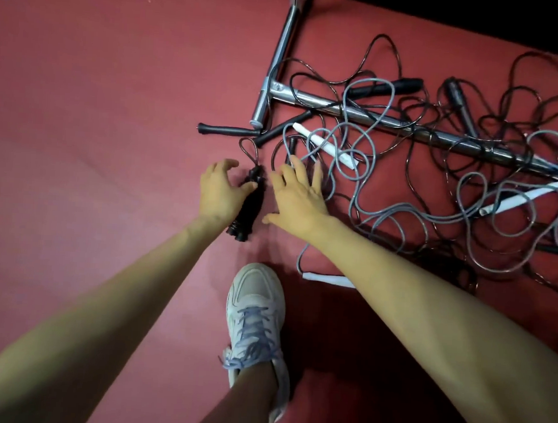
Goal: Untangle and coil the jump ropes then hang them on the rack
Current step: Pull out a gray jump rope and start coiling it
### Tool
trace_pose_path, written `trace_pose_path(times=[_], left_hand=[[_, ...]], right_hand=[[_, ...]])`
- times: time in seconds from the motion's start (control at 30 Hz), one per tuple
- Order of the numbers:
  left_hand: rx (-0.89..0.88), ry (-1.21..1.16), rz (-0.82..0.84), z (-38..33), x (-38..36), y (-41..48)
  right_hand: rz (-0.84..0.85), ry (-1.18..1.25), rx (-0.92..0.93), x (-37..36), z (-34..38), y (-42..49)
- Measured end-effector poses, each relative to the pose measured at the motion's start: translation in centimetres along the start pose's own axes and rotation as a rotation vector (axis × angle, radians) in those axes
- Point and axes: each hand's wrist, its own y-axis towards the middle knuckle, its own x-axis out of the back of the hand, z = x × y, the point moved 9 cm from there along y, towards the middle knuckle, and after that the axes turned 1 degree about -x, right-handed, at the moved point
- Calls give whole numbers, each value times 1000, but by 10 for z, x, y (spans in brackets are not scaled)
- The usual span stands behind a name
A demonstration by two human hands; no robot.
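**Two open hands reaching into the jump ropes on the floor**

A white sneaker (255, 308) with blue-grey laces is standing nearest the camera on the red carpeted floor (82, 101), with two bare forearms stretching forward on either side of it.

The left hand (220, 191) is hovering open with loosely bent fingers. Its thumb is touching the top of a bundled black jump rope (250, 206), which is lying on the floor between the two hands with a small loop sticking out at its far end. The hand is gripping nothing.

The right hand (299, 199) is spreading flat, palm down, fingers straight and apart. Its fingertips are lying over the near edge of the tangle, where grey and dark cords are crossing; I cannot tell whether they are pressing on them.

Beyond the fingers, a grey jump rope (366, 144) is looping widely to the right, winding around a white handle (324, 147). Another white handle (329, 279) is lying just under the right forearm. Thin dark ropes (395, 55) are sprawling across the same area, tangled with the grey one.

Two black handles (227, 130) are lying just beyond the left hand, at the foot of the chrome rack (280, 54). The rack's base tubes are running away and to the right, with the ropes draping over the long one.
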Motion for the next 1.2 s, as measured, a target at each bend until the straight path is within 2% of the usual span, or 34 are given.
trace_pose_path(times=[0.1, 0.27, 0.4, 0.53, 0.6, 0.73, 0.87, 0.97, 1.07, 1.2], left_hand=[[-237, 144, 36, -56, 1, -19], [-578, 411, 226, -180, -20, -60], [-695, 518, 343, -272, -38, -83], [-751, 552, 396, -326, -83, -108], [-747, 552, 434, -331, -119, -116], [-631, 521, 512, -303, -192, -119], [-488, 552, 555, -247, -238, -115], [-451, 573, 530, -216, -253, -107], [-458, 581, 495, -199, -256, -99], [-507, 559, 485, -195, -258, -97]], right_hand=[[-105, -3, -27, 36, -27, -23], [-255, 54, -185, 110, -111, -86], [-330, 103, -346, 150, -194, -145], [-368, 111, -505, 155, -268, -194], [-350, 112, -554, 144, -295, -208], [-280, 137, -575, 104, -324, -214], [-158, 214, -548, 52, -325, -201], [-87, 242, -532, 18, -317, -189], [-125, 235, -554, 1, -312, -180], [-183, 110, -570, -3, -311, -173]])
